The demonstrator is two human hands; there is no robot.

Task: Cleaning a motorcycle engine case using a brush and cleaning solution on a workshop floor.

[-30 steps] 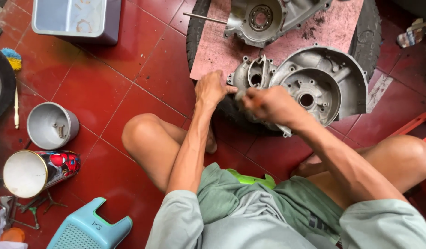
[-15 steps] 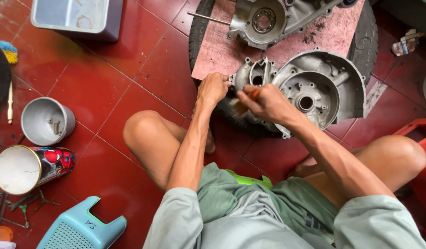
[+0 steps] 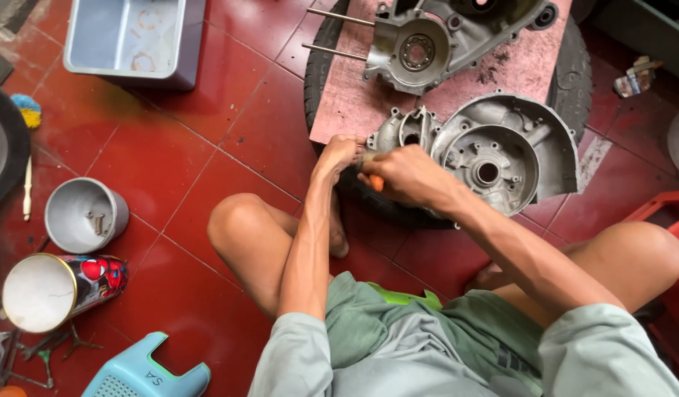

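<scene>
Grey-green cloth of the person's shirt and shorts fills the bottom of the view, with the legs folded on the red tiled floor [image 3: 163, 169]. Both forearms reach forward to meet at the near edge of a bare aluminium engine casing [image 3: 494, 151], which lies on a pink board [image 3: 347, 103] set over a black tyre [image 3: 575, 51]. The right hand [image 3: 409, 176] has its fingers clenched around an orange-handled tool [image 3: 375, 182], only a stub of which shows below the fist; its tip is hidden, so I cannot tell what kind of tool it is. The left hand [image 3: 339, 153] is curled tight against the casing's left lobe, touching the right hand, and seems to steady either the tool's tip or the casing, though its grip is not plain from here. The chief danger, as I judge it, is the tool slipping off its seat: the hands are pressed together, so a skid would drive the tip into the left fingers or gouge the soft metal. The casing also overhangs the board's near edge and could tip off the tyre under a hard push. Left of the knees lie a pale blue plastic stool [image 3: 144, 371], a printed tin can [image 3: 60, 290] on its side and a grey metal cup [image 3: 86, 215] with small parts inside. Farther off, a second engine casing [image 3: 442, 40] with two studs rests on the board, and a grey plastic tub [image 3: 130, 40] stands at upper left.
</scene>
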